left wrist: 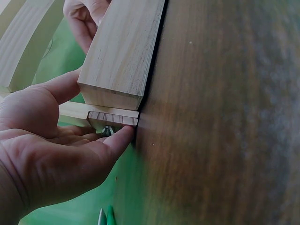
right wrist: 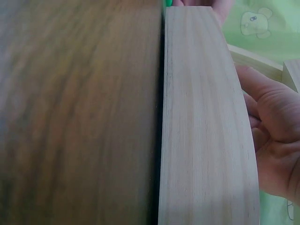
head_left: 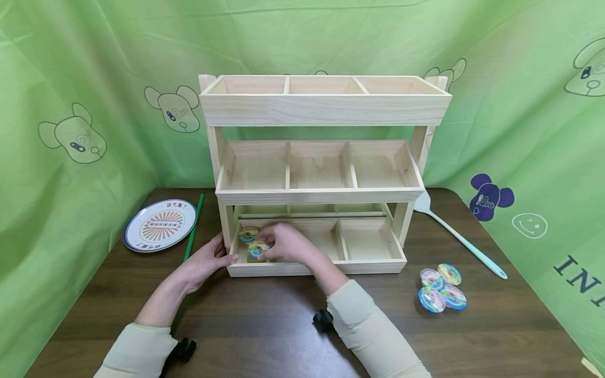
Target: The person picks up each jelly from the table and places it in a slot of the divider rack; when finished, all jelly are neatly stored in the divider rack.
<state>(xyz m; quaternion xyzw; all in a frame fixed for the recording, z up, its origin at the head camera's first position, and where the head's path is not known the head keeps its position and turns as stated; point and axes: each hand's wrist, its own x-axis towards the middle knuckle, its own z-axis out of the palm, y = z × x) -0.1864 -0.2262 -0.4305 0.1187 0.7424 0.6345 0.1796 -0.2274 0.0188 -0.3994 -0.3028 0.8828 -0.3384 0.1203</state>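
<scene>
- My right hand [head_left: 289,244] is nearly closed, and pinches one small round cup [head_left: 258,250] in the left compartment of the bottom tray [head_left: 316,270].
- A second cup [head_left: 248,234] lies at its eleven o'clock.
- My left hand [head_left: 207,264], half open, grips the tray's seven-o'clock corner.
- Only the left wrist view shows a metal fitting [left wrist: 108,131] by my fingers.
- In the right wrist view, the tray's front covers the cups.

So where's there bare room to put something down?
Bare: the middle compartments of the wooden rack, its bottom-right compartment, and tabletop between the right sleeve and four lidded cups. Crowded: around the bottom-left compartment, with two lidded cups, left hand and right hand.
</scene>
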